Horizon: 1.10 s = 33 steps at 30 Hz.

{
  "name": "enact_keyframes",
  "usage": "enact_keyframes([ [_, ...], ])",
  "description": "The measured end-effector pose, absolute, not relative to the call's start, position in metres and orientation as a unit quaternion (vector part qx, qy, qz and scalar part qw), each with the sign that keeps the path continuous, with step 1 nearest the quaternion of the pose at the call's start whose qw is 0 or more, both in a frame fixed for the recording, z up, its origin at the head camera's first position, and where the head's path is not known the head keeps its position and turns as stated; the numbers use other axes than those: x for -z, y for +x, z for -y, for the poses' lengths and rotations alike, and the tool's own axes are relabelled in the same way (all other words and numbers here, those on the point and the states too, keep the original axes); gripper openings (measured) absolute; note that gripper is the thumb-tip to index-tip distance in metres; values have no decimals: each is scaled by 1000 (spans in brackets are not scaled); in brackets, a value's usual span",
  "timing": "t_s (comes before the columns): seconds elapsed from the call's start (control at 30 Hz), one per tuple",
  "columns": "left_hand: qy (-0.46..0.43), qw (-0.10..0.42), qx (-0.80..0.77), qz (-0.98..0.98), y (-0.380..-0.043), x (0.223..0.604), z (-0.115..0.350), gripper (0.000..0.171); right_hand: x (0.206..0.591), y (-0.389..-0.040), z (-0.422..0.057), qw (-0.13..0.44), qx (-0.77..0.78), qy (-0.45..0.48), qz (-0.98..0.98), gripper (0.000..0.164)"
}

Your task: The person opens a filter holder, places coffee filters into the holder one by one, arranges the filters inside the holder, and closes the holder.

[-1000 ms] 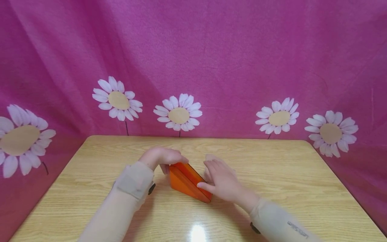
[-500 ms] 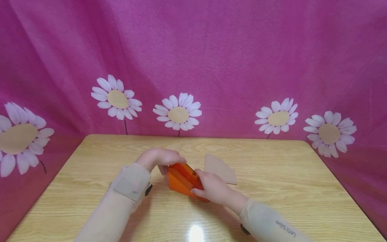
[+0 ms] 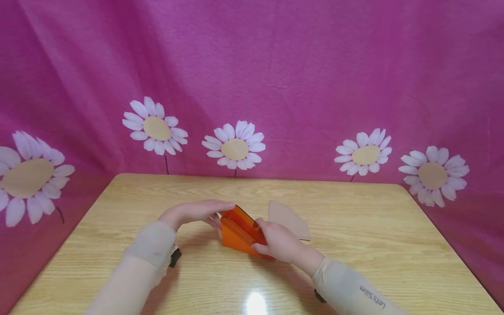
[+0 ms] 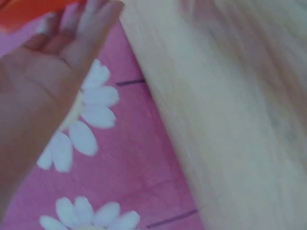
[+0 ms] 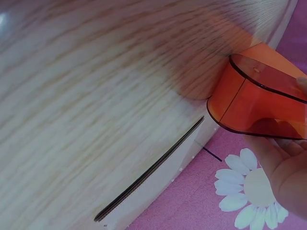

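Observation:
An orange see-through plastic holder [image 3: 236,234], wedge-shaped with a slot between two walls, is tilted near the middle of the table. My right hand [image 3: 281,242] grips its right end, thumb on the near wall and fingers at the far side. At its upper left end, my left hand [image 3: 193,211] touches it with fairly straight fingers; in the left wrist view that hand [image 4: 53,72] looks extended beside the orange edge. The right wrist view shows the holder's rounded end [image 5: 259,105]. Behind the right hand lies a fan-shaped tan piece [image 3: 287,218], perhaps stacked paper coffee filters.
The light wooden table [image 3: 374,245] ends at the back against a pink cloth [image 3: 299,87] printed with white daisies. Bands with small dark cameras are worn on both wrists. A bright reflection shows on the table's front part.
The right hand has moved left from beside the tan piece and taken hold of the holder's right end, uncovering the tan piece. My left hand has shifted left and its fingers have straightened.

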<state>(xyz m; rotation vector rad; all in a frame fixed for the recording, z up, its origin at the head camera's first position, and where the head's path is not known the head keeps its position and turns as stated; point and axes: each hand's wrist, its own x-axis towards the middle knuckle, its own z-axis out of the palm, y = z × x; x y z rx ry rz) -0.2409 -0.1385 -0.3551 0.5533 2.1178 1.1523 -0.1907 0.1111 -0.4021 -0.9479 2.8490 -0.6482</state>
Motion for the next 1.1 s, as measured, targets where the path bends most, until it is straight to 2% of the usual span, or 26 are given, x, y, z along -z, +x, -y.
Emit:
enact_keyframes([
  [0.17,289,320,-464,-774,-241,363,151,48,401,-191,-112,34,212,-304,-928,40],
  [0.27,324,275,-443,-789,-241,370,146,46,400,-191,-113,31,212,-305,-928,40],
  [0.37,323,216,-419,-820,-240,378,138,42,401,-192,-113,29,210,-307,-928,40],
  [0.47,308,186,-418,-834,-238,385,133,35,401,-192,-112,31,206,-309,-928,40],
  [0.7,302,183,-419,-837,-234,386,130,32,398,-192,-112,35,209,-317,-924,40],
  [0.8,300,189,-419,-836,-234,385,129,32,395,-192,-110,48,217,-305,-926,49],
  [0.97,297,188,-411,-841,-232,384,130,32,383,-192,-101,55,244,-279,-927,73],
  [1.1,302,187,-412,-839,-233,385,132,31,367,-195,-88,32,258,-282,-924,78],
])
